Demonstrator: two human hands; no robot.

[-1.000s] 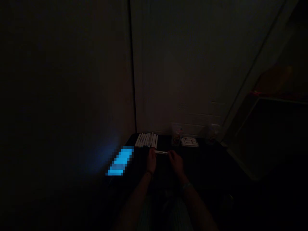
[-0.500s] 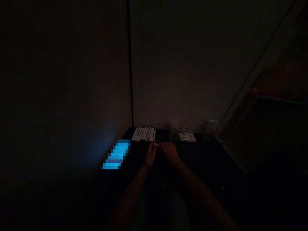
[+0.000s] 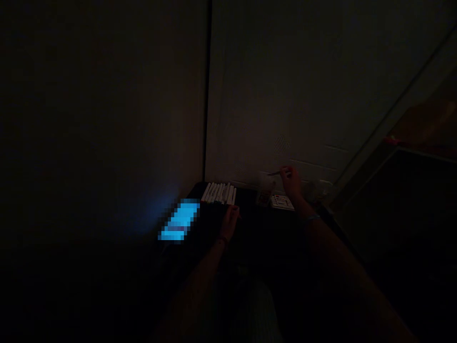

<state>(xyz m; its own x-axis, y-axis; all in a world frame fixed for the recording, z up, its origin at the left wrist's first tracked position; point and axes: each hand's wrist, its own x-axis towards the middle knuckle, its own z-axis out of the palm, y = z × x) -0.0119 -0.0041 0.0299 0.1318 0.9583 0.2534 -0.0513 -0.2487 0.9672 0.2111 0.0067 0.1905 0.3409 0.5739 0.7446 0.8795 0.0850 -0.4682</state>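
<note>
In the dim light, my right hand [image 3: 291, 180] is raised over the back of the dark table, its fingers pinched on a slim, pale marker [image 3: 274, 173]. The marker points left, just above a clear plastic container [image 3: 264, 190] with a label. My left hand [image 3: 231, 217] rests low over the table with its fingers curled together; what they hold, if anything, is too dark to make out. Just beyond it lies a row of several white markers [image 3: 218, 193], side by side.
A flat white box with printing [image 3: 283, 202] lies right of the container. Another clear container [image 3: 319, 190] stands by the table's right edge. At the left glows a blurred blue screen [image 3: 180, 221]. Walls [image 3: 250, 119] close off the back and left.
My hands were together at a white piece near the table's middle. My right hand has moved up and right with the marker, over the container; my left stays low. The view has shifted slightly.
</note>
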